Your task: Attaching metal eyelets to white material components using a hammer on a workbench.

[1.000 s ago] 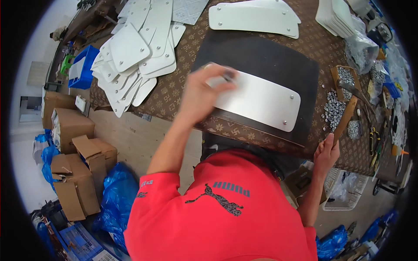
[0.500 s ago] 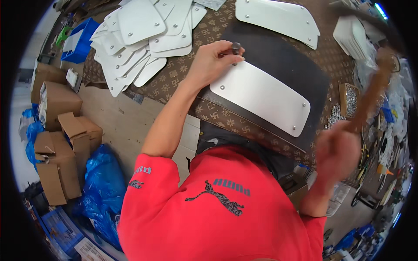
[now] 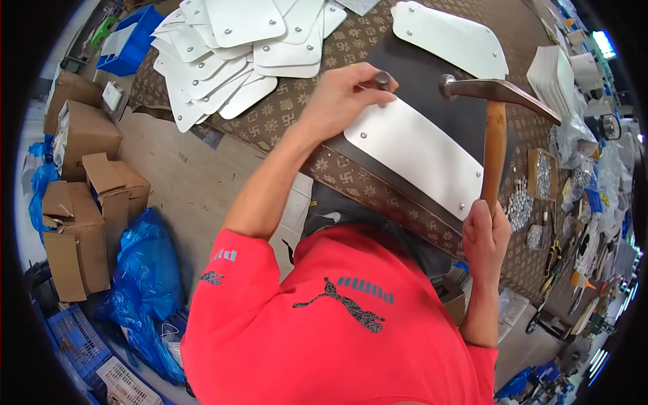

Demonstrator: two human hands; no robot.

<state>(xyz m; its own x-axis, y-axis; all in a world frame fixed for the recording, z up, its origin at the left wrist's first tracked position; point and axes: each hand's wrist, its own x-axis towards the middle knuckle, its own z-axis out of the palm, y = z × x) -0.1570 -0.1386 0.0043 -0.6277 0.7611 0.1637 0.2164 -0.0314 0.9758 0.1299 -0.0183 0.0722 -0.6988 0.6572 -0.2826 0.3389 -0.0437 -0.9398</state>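
Note:
My left hand (image 3: 347,101) pinches a short dark metal punch (image 3: 383,81), held upright over the far left corner of a white curved plate (image 3: 418,152). Metal rivets show at the plate's other corners; the one beneath the punch is hidden. The plate lies on a dark mat (image 3: 405,71) near the table's front edge. My right hand (image 3: 484,236) is wrapped round the wooden handle of a hammer (image 3: 496,138). Its steel head is raised above the mat, right of the punch and apart from it.
A heap of white riveted plates (image 3: 250,23) covers the table's far left, and more plates (image 3: 449,34) lie beyond the mat. To the right are a stack of white plates (image 3: 550,77), an open box of small metal parts (image 3: 542,172) and loose rivets (image 3: 520,206). Cardboard boxes (image 3: 84,246) stand on the floor at left.
My right hand has swung the hammer leftward and inward from the right side, its head now nearer the punch. My left hand keeps the punch at the same plate corner. The view has shifted slightly.

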